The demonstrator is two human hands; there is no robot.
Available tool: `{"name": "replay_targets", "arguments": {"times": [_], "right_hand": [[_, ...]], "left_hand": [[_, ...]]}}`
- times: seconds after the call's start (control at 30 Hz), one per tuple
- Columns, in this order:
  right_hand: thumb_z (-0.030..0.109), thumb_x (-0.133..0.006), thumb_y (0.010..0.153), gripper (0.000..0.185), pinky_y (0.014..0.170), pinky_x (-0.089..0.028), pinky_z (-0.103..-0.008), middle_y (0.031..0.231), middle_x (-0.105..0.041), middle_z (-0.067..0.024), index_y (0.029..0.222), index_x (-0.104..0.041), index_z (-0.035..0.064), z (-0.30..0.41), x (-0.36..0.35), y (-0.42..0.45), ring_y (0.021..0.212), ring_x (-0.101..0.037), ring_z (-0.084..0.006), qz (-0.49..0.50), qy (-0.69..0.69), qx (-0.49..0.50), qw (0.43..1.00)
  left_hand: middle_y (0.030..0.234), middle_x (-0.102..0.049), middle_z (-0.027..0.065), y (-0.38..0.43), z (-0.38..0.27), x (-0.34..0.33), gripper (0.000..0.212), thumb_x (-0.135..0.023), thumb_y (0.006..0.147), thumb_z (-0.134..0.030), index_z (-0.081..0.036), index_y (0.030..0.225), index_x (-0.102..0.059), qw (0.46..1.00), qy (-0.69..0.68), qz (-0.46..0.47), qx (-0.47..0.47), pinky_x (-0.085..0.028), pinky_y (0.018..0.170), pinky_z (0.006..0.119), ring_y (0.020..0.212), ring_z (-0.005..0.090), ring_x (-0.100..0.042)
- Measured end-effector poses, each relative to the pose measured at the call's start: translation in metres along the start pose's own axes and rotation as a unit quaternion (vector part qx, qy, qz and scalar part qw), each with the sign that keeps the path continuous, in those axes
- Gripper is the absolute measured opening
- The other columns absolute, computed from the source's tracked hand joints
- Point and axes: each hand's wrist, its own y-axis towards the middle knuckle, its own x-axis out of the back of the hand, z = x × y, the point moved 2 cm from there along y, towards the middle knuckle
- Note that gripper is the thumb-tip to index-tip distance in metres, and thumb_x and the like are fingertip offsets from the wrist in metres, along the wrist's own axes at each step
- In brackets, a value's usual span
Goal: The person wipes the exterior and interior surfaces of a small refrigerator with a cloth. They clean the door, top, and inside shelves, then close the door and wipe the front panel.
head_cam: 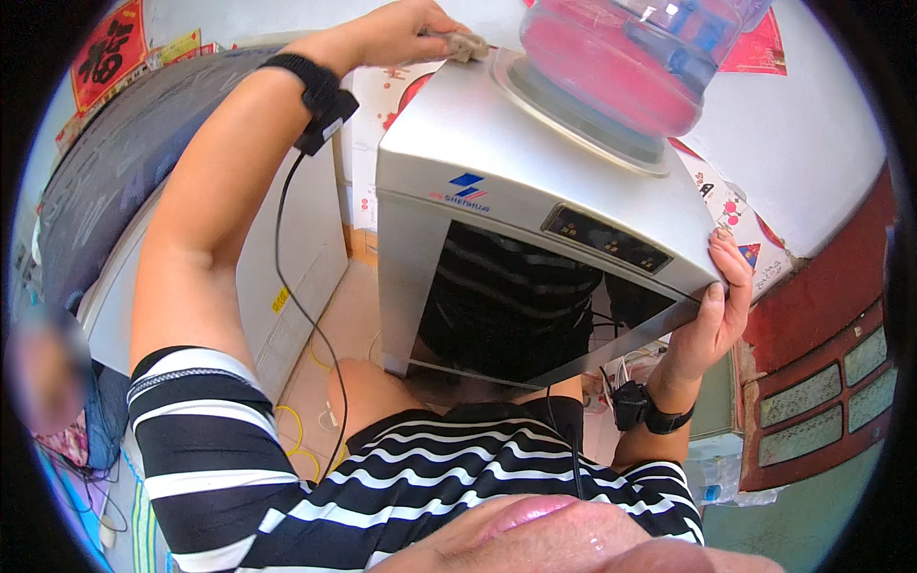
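Note:
A silver water dispenser (466, 136) with a dark glossy front panel (501, 308) stands close before me. A clear bottle (609, 71), pinkish through its wall, sits upside down in the round collar on its top. My left hand (419, 32) is shut on a crumpled grey-brown cloth (467, 47), which touches the top's far left edge. Around the dispenser's front right corner my right hand (727, 294) is gripping, its thumb towards the front and its fingers along the side. Small indicator marks show on the black control strip (609, 238).
At left stands a white appliance (301, 272) with a dark cover (122, 157) over it. Printed cartons (741, 208) are behind the dispenser. A black cable (281, 236) hangs from my left wrist; a yellow cable (290, 430) lies on the floor. A red-framed door (817, 401) is at right.

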Motion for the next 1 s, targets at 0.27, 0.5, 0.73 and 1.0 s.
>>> {"name": "replay_targets", "arguments": {"times": [0.27, 0.5, 0.73, 1.0], "right_hand": [[0.014, -0.051, 0.092, 0.031, 0.116, -0.034, -0.0479, 0.123, -0.064, -0.0211, 0.111, -0.064, -0.0064, 0.002, 0.007, -0.004, 0.126, -0.056, -0.0329, -0.019, -0.039, -0.003, 0.999], [0.021, -0.052, 0.093, 0.034, 0.116, -0.034, -0.0504, 0.123, -0.063, -0.0226, 0.111, -0.063, -0.0067, -0.001, 0.001, -0.003, 0.126, -0.055, -0.0362, -0.003, -0.024, 0.003, 1.0], [0.027, -0.051, 0.098, 0.037, 0.116, -0.035, -0.0526, 0.123, -0.062, -0.0231, 0.113, -0.062, -0.0039, -0.004, 0.01, -0.008, 0.127, -0.055, -0.0371, 0.004, -0.057, 0.003, 0.998], [0.031, -0.05, 0.101, 0.039, 0.115, -0.035, -0.0522, 0.126, -0.06, -0.022, 0.118, -0.06, -0.0019, -0.002, 0.002, -0.012, 0.129, -0.053, -0.0374, -0.002, -0.039, -0.009, 0.999]], "left_hand": [[0.113, -0.069, 0.0133, 0.003, -0.079, -0.021, 0.031, -0.064, 0.09, 0.0, -0.008, 0.119, -0.075, 0.989, -0.005, -0.026, -0.147, -0.054, 0.095, 0.035, 0.104, 0.0264, -0.067], [0.119, -0.065, 0.0158, 0.008, -0.013, -0.001, 0.028, -0.067, 0.091, -0.004, -0.008, 0.117, -0.075, 0.998, 0.006, 0.006, -0.062, -0.052, 0.098, 0.036, 0.108, 0.0305, -0.065], [0.134, -0.06, 0.0107, 0.009, -0.031, -0.006, 0.026, -0.064, 0.095, -0.005, -0.005, 0.12, -0.072, 0.993, 0.086, 0.026, -0.075, -0.051, 0.102, 0.032, 0.115, 0.0237, -0.062], [0.091, -0.068, 0.0186, 0.047, -0.005, -0.012, 0.017, -0.069, 0.087, -0.01, -0.007, 0.102, -0.077, 0.98, 0.158, -0.024, -0.12, -0.053, 0.079, 0.043, 0.086, 0.0351, -0.064]]}}
